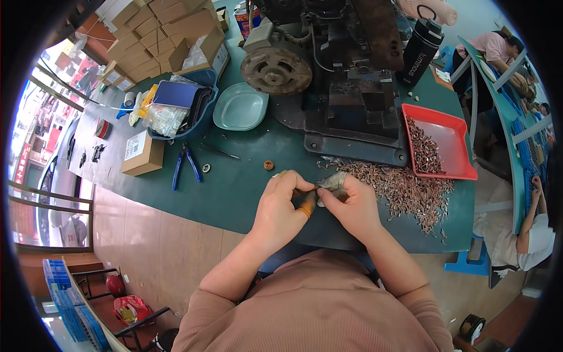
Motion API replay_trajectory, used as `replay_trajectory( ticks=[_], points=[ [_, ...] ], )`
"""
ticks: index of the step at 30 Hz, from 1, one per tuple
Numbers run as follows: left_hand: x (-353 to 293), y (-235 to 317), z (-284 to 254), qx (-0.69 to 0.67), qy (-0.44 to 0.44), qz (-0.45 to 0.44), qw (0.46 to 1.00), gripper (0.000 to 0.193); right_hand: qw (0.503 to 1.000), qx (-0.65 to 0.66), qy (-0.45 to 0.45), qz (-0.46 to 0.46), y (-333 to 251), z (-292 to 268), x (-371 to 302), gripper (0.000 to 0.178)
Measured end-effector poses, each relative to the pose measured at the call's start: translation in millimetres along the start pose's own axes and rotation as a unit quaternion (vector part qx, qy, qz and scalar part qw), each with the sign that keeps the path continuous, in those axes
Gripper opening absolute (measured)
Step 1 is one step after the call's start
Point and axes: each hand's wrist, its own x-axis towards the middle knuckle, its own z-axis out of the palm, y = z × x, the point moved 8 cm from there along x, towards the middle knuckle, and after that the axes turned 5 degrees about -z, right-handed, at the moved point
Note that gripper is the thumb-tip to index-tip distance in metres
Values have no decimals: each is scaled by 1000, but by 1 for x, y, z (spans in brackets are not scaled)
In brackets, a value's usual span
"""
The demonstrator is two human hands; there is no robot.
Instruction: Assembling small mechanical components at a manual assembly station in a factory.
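Note:
My left hand [280, 202] and my right hand [355, 202] meet over the green table's front edge. Thumbs and forefingers of both are pinched together at one spot; what lies between them is too small to make out. An orange band and dark wrapping show on the left fingers, a greyish covering on the right ones. Just right of my right hand spreads a heap of small copper-coloured metal pieces [404, 190]. More of these pieces lie in a red tray [457, 144] behind the heap.
A dark, heavy machine [358, 111] with a round wheel [275, 70] stands straight ahead. To the left are pliers [186, 167], tweezers [220, 151], a pale green dish [240, 105], a filled blue bin [208, 94] and a small carton [142, 155]. A black bottle [419, 53] stands back right; other people sit beyond.

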Motion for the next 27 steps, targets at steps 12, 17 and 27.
replay_trajectory(
  ticks=[12,17,27],
  points=[
    [0,6,0,8,-11,61,998,25,1000,16,0,0,7,-3,3,16],
    [2,-4,0,-55,-48,-74,995,19,985,139,-86,59,11,8,0,17],
    [0,-17,6,-181,-111,-108,971,14,966,206,-133,78,15,18,0,14]
  ],
)
